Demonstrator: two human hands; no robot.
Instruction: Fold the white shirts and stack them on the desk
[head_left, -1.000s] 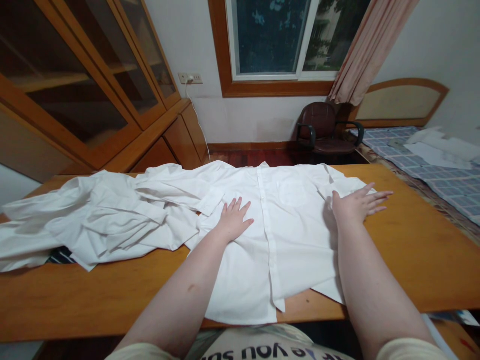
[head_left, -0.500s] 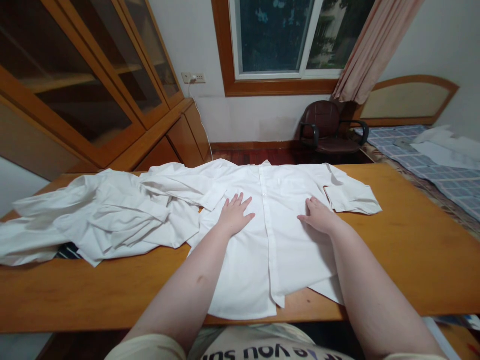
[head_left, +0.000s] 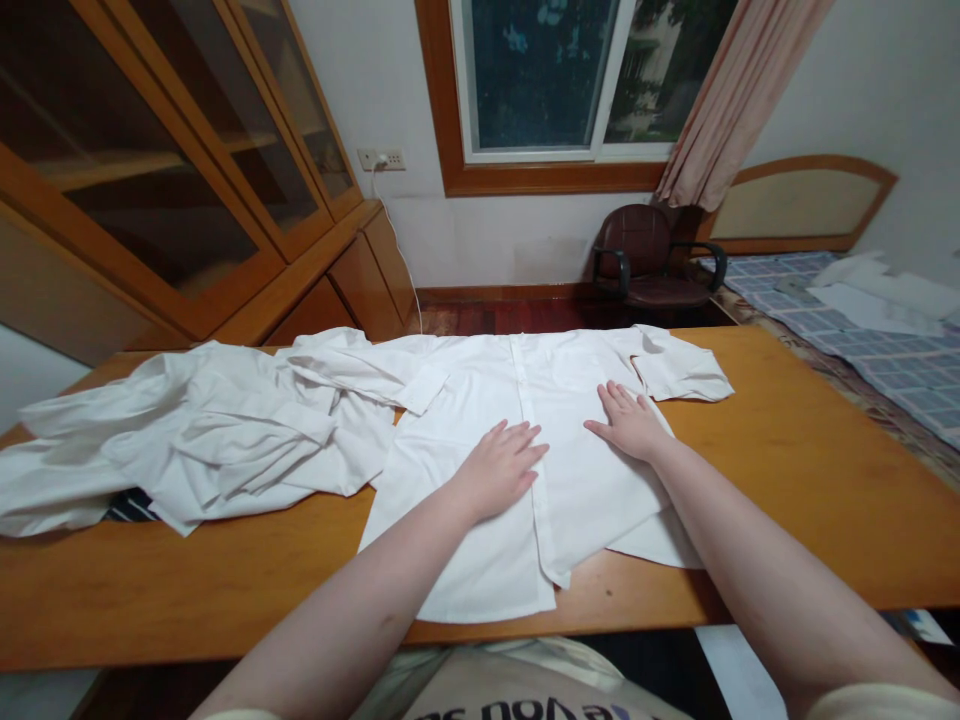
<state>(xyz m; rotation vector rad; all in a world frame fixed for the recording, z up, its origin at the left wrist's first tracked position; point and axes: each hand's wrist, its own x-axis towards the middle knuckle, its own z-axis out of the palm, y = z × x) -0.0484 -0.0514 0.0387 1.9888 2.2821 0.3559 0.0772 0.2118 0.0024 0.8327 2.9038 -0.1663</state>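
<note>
A white button-up shirt [head_left: 480, 560] lies spread on the wooden table [head_left: 810, 500], front side up, its hem toward me. Its button strip runs down the middle, and the short-looking right-hand sleeve reaches out over the wood. My left hand [head_left: 504, 468] rests flat on the shirt just left of the button strip, fingers spread. On the right half of the shirt lies my right hand [head_left: 628, 420], also flat with fingers apart, near the sleeve. Neither hand grips the cloth.
A heap of crumpled white clothes [head_left: 225, 420] covers the table's left part, with a dark striped piece [head_left: 132, 505] showing beneath. Behind stand a glass-doored cabinet [head_left: 150, 170] and a brown armchair [head_left: 637, 255]. A bed [head_left: 847, 300] with a checked sheet is at the right.
My left hand has slid right and toward me, close to the button strip. My right hand has moved slightly up. The right sleeve and the lower right hem have shifted a little.
</note>
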